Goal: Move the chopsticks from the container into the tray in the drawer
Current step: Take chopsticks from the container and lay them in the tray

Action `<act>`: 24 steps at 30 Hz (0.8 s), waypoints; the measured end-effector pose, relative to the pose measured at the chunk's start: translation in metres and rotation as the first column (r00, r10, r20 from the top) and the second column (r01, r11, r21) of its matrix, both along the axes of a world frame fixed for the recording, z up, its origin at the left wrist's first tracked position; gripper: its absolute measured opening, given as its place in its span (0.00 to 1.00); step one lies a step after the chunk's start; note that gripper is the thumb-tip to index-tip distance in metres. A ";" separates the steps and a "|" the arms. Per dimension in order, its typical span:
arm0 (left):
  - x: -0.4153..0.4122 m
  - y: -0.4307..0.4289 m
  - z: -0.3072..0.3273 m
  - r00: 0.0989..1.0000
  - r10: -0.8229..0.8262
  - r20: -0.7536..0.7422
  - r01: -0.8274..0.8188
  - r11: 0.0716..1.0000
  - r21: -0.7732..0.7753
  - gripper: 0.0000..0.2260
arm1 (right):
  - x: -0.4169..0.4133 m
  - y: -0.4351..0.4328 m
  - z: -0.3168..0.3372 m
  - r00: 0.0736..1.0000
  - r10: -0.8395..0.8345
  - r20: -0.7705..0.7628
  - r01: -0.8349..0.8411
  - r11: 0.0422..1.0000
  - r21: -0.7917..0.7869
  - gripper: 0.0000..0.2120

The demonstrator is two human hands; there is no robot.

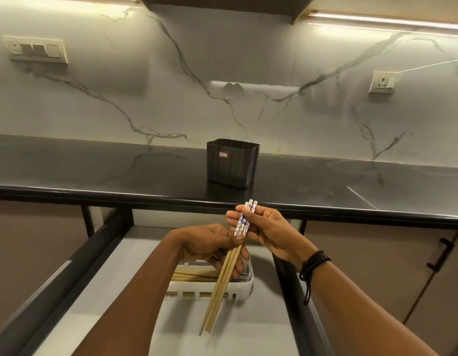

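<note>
Both hands held a bundle of chopsticks (222,283) tilted over the tray (210,295) in the open drawer (99,291). The right hand (266,227) pinched the patterned tops and the left hand (210,242) curled round the middle. The container (231,164) stood behind on the table (94,170). The bundle probably needed turning parallel to the chopsticks already in the tray, lowering flat, then releasing.

We note the black countertop (94,176) carrying the dark container (231,163) towards its far side; the drawer floor (130,258) carries the white tray (238,291).
</note>
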State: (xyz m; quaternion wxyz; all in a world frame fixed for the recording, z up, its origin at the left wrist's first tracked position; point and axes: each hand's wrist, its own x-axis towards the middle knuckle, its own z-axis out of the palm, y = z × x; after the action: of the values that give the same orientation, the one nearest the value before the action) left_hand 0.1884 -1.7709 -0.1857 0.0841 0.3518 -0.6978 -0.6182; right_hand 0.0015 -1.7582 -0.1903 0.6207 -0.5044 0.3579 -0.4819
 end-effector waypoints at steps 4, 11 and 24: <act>-0.002 0.000 0.001 1.000 0.017 0.021 -0.017 1.000 0.004 0.19 | -0.002 -0.001 0.003 0.999 0.032 -0.001 -0.032 0.999 -0.016 0.12; -0.019 -0.013 -0.019 0.830 0.510 -0.227 -0.549 0.672 -0.497 0.11 | -0.013 -0.013 -0.001 0.931 -0.286 0.228 0.305 0.951 -0.052 0.10; -0.057 -0.002 -0.030 0.721 0.591 -0.361 -0.681 0.701 -0.213 0.15 | -0.018 -0.016 0.001 0.718 -0.390 0.577 0.402 0.909 0.114 0.09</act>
State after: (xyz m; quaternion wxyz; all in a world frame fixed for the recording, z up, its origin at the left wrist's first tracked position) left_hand 0.1315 -1.7725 -0.2161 0.4446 0.4675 -0.6067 -0.4645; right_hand -0.0167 -1.7738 -0.1891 0.5780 -0.2481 0.2430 -0.7385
